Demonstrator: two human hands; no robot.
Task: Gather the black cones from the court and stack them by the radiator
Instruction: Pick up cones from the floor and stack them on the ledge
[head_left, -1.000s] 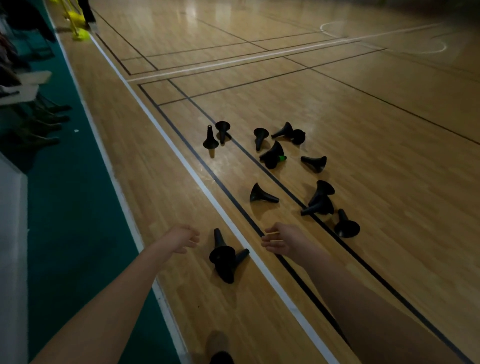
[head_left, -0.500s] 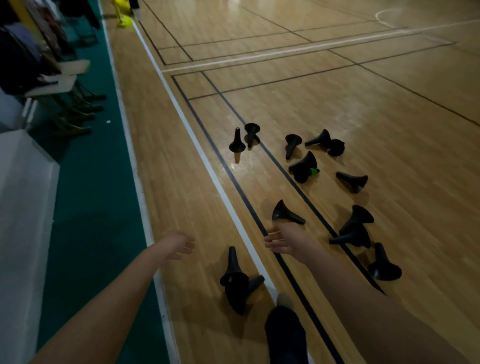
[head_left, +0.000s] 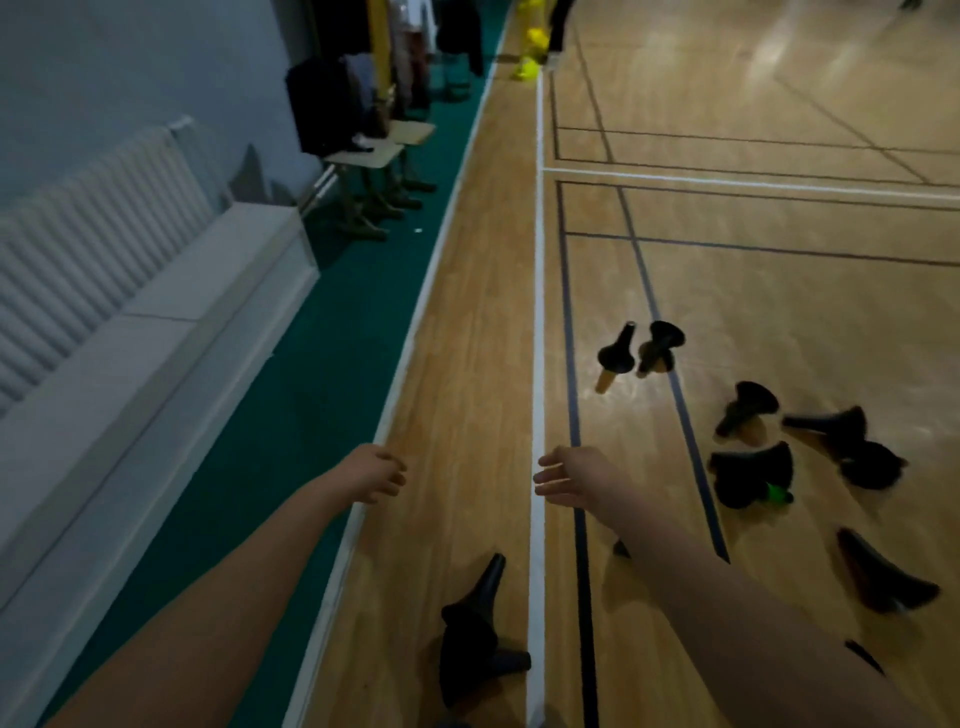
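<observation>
**Cones Scattered Across the Court, Both Hands Empty**

At far left the radiator (head_left: 88, 234) is seen on the wall above a pale ledge (head_left: 171, 332), and a green strip (head_left: 291, 415) of flooring separates it from the wood. No cones can be seen stacked there, so the gathering is judged hardly begun. The left hand (head_left: 371, 480) is held out over the edge of the wood, its fingers loosely curled with nothing in them. Lower and slightly right, the nearest cones (head_left: 475, 634) lie tipped against each other, just beside the white line (head_left: 537, 364). The right hand (head_left: 574, 480) is held over that line, fingers relaxed and likewise empty. Farther right, two cones (head_left: 615, 353) sit side by side near a dark court line. Beyond them a cluster of cones (head_left: 753, 473) is strewn about, with a green tip (head_left: 776, 492) showing on one piece. The blur prevents a reliable count.

Several failures can be foreseen. The nearest cones lie low in the frame, probably close to the feet, so they could be kicked or trodden on if a step is taken unwatched. A tipped cone is likely to roll in an arc if it is nudged rather than grasped. Cones resting on one another may separate if only one is lifted. A tall stack carried across the green strip could lean and spill. The green-tipped piece could be gathered by mistake, since what it is cannot be told.
</observation>
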